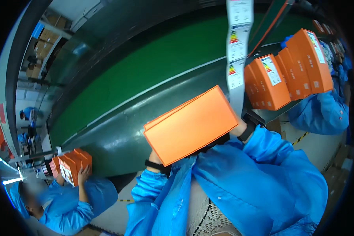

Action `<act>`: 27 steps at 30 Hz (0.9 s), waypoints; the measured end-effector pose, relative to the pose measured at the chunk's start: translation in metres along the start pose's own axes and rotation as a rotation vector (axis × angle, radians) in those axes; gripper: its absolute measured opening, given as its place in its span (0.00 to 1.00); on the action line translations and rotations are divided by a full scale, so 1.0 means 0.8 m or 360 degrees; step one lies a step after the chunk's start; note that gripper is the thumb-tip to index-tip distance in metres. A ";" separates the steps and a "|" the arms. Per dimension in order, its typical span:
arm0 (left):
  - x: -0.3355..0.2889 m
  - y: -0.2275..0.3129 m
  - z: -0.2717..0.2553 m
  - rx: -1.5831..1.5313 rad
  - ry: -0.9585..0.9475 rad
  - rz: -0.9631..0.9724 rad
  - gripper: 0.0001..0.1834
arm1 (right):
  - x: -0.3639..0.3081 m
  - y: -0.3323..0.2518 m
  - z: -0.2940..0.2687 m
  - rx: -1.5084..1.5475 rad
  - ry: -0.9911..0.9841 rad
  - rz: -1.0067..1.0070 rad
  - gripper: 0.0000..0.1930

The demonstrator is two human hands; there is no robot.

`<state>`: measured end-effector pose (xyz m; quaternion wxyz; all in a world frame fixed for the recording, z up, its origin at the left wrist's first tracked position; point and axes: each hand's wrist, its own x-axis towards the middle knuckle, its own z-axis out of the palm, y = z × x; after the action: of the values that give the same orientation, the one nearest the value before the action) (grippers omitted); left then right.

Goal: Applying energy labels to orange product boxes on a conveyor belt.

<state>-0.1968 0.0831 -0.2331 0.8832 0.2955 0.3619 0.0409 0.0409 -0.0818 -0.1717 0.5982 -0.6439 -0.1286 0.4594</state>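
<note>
Two flat orange boxes (192, 126), one lying slightly askew on the other, are held in front of my chest over the near edge of the work surface. My left hand (155, 158) grips their lower left corner, with most of its fingers hidden beneath. At the right end my right hand (239, 128) is closed around the boxes' edge, its fingertips also out of sight. A hanging strip of printed labels (236, 55) with coloured bars comes down just behind the right end of the boxes.
A green conveyor belt (145, 67) runs behind a dark green ledge (118, 133). Stacked orange boxes (271, 82), some labelled, stand at right. At lower left a co-worker (74, 204) in blue handles orange boxes (75, 165); another person's blue sleeve (322, 112) shows at right.
</note>
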 end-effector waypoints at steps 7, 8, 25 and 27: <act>-0.021 0.053 0.034 0.0205 0.0307 0.0461 0.52 | -0.059 -0.096 -0.086 -0.0732 -0.0495 -0.0047 0.17; -0.027 0.065 0.036 0.0241 0.0426 0.0590 0.52 | -0.066 -0.119 -0.095 -0.0828 -0.0578 -0.0101 0.15; -0.072 0.077 0.364 0.0849 -0.0432 0.1083 0.43 | -0.103 -0.130 -0.081 0.0059 0.0019 -0.1220 0.36; -0.055 0.081 0.381 0.0740 -0.0397 0.0952 0.40 | -0.113 -0.130 -0.078 0.0030 0.0040 -0.1331 0.30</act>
<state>-0.0178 -0.0267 0.0014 0.7791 0.5825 0.1494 0.1770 0.0784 -0.1611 -0.0486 0.7406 -0.5362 -0.3674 0.1702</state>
